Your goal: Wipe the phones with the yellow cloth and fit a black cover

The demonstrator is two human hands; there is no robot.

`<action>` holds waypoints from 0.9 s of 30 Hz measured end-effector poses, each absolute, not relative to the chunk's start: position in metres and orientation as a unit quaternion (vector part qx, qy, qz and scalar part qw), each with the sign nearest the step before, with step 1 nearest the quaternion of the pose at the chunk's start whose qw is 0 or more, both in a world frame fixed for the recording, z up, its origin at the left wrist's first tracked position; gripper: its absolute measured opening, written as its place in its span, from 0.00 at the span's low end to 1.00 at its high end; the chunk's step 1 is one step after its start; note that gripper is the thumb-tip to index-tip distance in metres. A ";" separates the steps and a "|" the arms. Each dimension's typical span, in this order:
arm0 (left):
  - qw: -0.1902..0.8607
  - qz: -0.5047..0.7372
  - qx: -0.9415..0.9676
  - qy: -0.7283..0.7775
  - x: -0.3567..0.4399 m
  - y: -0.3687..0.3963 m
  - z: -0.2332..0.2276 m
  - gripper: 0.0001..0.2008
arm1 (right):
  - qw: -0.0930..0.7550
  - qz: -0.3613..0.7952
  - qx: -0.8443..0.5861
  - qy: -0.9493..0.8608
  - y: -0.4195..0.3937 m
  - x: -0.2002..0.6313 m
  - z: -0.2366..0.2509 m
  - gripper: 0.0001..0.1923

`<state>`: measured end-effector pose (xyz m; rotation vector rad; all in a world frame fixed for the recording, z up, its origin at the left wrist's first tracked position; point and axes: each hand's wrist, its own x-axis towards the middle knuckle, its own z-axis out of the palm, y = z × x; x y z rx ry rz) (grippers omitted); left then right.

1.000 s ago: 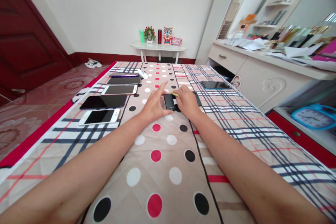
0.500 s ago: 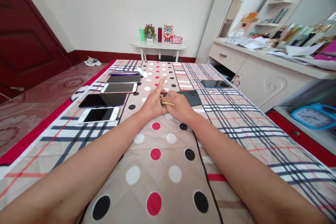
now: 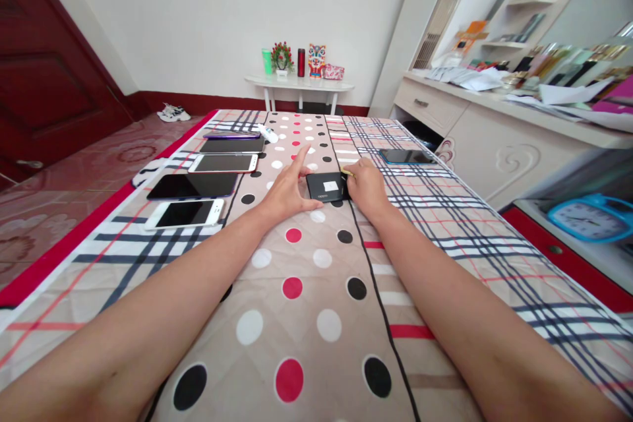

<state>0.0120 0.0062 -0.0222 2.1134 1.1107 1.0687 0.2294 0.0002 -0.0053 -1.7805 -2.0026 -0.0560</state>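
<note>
A black smartphone (image 3: 315, 192) with a white label (image 3: 331, 186) lies back up on the dotted bedspread (image 3: 309, 297), between the two hands. If the left side slackened under a sideways rub, the phone could swivel or skid on the soft fabric; a dragging edge might also lift the label. Its left end sits within the wide curve of the left hand (image 3: 291, 190), thumb by the near edge, index raised; whether those fingers grip is unclear. The right hand (image 3: 366, 188), fingers curled closed, pinches a yellow cloth (image 3: 347, 172) and covers the phone's right end. Well to the left lies a white smartphone (image 3: 185, 214); a blue-edged smartphone (image 3: 407, 156) is farther right.
</note>
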 end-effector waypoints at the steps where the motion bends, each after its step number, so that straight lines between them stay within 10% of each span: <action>1: 0.263 0.395 0.779 0.410 0.012 0.007 -0.022 0.69 | 0.227 -0.011 -0.622 -0.749 -0.003 0.221 -0.005 0.22; 13: 0.337 0.338 0.794 0.377 -0.003 0.027 -0.031 0.70 | 0.243 0.205 -0.418 -0.851 -0.015 0.202 0.008 0.15; 18: 0.336 0.325 0.797 0.382 -0.004 0.024 -0.029 0.69 | 0.127 0.281 -0.474 -0.825 -0.016 0.217 0.030 0.12; 27: 0.249 0.294 0.815 0.432 0.004 0.017 -0.025 0.65 | 0.120 -0.001 -0.733 -0.669 -0.007 0.239 0.038 0.13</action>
